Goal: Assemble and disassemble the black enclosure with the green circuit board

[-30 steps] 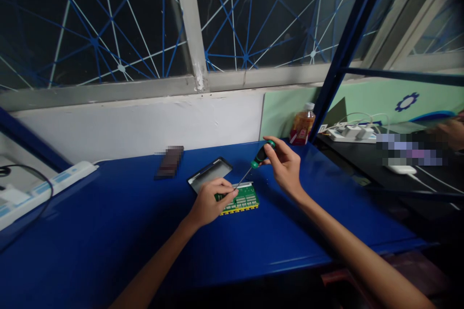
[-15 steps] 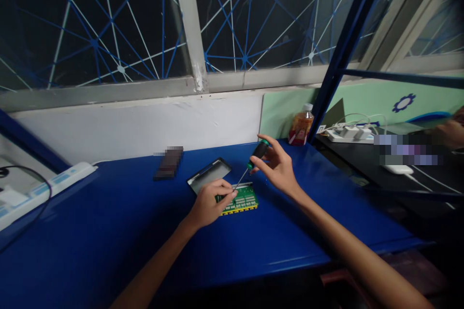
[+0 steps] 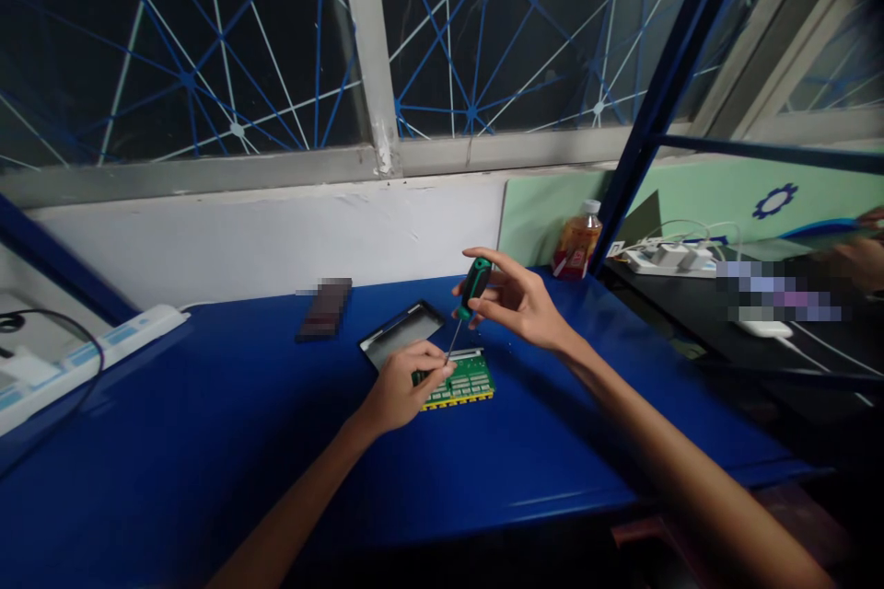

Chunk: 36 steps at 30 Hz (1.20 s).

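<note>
My right hand (image 3: 517, 299) grips a screwdriver (image 3: 475, 287) by its black and green handle, the index finger resting over the top end. The thin shaft slants down toward a green circuit board (image 3: 473, 373) with a yellow strip along its front edge. My left hand (image 3: 407, 384) is over the board's left part, its thumb and fingertips pinched together around the lower end of the shaft. Those fingers hide the tip and whatever it meets. Just behind the left hand lies a black-rimmed open cover (image 3: 401, 331) with a grey inside, partly covered by the hand.
The blue table (image 3: 227, 414) bears a dark phone-like slab (image 3: 324, 308) and, at left, a white power strip (image 3: 131, 345). A drink bottle (image 3: 578, 241) stands by the blue frame post at the back right. Beyond it, another person's hand (image 3: 860, 262) is above a black desk (image 3: 663, 299).
My right hand has shifted slightly left, and the screwdriver now stands more upright. My left hand keeps its pinch at the board. The view has moved a little.
</note>
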Each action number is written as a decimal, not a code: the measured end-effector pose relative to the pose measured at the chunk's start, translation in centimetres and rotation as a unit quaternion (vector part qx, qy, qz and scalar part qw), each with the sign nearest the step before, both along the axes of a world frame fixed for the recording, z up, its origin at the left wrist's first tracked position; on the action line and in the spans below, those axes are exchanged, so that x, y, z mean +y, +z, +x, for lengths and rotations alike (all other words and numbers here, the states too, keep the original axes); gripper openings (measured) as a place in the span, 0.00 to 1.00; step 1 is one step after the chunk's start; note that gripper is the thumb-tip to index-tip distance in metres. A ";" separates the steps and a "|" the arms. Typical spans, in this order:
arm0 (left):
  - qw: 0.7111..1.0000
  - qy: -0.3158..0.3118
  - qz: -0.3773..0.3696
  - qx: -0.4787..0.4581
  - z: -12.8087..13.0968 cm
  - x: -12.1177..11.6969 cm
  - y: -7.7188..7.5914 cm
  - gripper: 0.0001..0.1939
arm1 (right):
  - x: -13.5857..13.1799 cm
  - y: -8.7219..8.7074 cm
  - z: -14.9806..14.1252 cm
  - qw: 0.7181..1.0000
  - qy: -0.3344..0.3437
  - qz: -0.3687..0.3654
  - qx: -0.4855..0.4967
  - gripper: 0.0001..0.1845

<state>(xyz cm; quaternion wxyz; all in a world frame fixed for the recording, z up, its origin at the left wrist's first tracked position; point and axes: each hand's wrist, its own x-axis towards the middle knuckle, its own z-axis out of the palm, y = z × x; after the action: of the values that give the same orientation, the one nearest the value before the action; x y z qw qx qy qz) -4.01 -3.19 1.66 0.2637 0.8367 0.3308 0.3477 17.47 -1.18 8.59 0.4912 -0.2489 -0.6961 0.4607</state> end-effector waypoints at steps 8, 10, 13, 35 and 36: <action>0.998 0.006 0.027 0.061 -0.5 0.2 0.6 0.09 | -0.4 -1.0 -0.3 0.999 -0.032 0.010 -0.021 0.32; 0.997 0.005 0.026 0.071 -0.8 0.3 0.8 0.14 | -0.5 -1.4 -0.2 0.997 -0.048 0.034 -0.053 0.32; 0.997 -0.005 0.010 0.070 -1.1 0.4 0.8 0.12 | -0.9 -1.5 -0.2 0.986 -0.082 0.085 -0.121 0.32; 0.997 -0.025 -0.017 0.073 -0.8 0.5 0.3 0.07 | -1.9 -1.9 -1.2 0.971 -0.066 0.143 -0.179 0.30; 0.997 -0.025 -0.018 0.074 -0.7 0.4 0.4 0.06 | -1.9 -1.9 -1.1 0.972 -0.064 0.142 -0.177 0.30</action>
<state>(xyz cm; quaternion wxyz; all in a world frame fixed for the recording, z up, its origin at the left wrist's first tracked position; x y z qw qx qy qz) -4.75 -2.74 2.02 0.2619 0.8632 0.3347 0.2727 16.32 -3.11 6.71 0.4187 -0.2984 -0.8130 0.2731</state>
